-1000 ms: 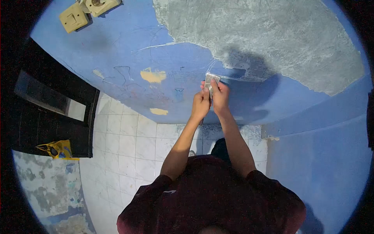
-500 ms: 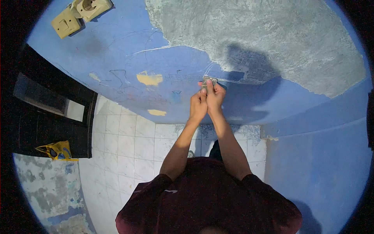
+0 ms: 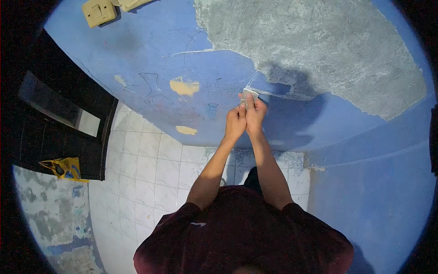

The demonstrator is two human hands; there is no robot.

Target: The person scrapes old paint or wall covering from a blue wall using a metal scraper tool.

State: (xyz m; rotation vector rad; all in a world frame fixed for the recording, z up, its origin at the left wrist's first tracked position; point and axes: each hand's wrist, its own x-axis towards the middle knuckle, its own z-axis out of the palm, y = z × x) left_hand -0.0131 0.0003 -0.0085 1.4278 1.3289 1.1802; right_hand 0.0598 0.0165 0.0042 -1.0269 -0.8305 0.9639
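Note:
Both of my hands are closed around a small flat metal scraper [image 3: 249, 93], held in front of me against the blue wall [image 3: 228, 68]. My left hand [image 3: 234, 123] grips it low, its thumb pointing up along the tool. On the right side, my right hand [image 3: 257, 114] wraps it with the thumb laid on its flat face. The scraper's top edge meets the pale scratched lines just below the bare grey plaster patch [image 3: 328, 50]. Most of the tool's lower part is hidden by my fingers.
A light switch [image 3: 99, 13] and part of a socket sit at the wall's upper left. Cream patches [image 3: 184, 86] mark the paint. White floor tiles [image 3: 146, 160] lie below. At left stand a dark door [image 3: 45, 141] and a yellow bag [image 3: 68, 169].
My view has shifted, so the switch and plaster patch appear farther right and the socket is partly cut off. More of the scraper's flat face shows. Both hands keep their grip near the scratched lines.

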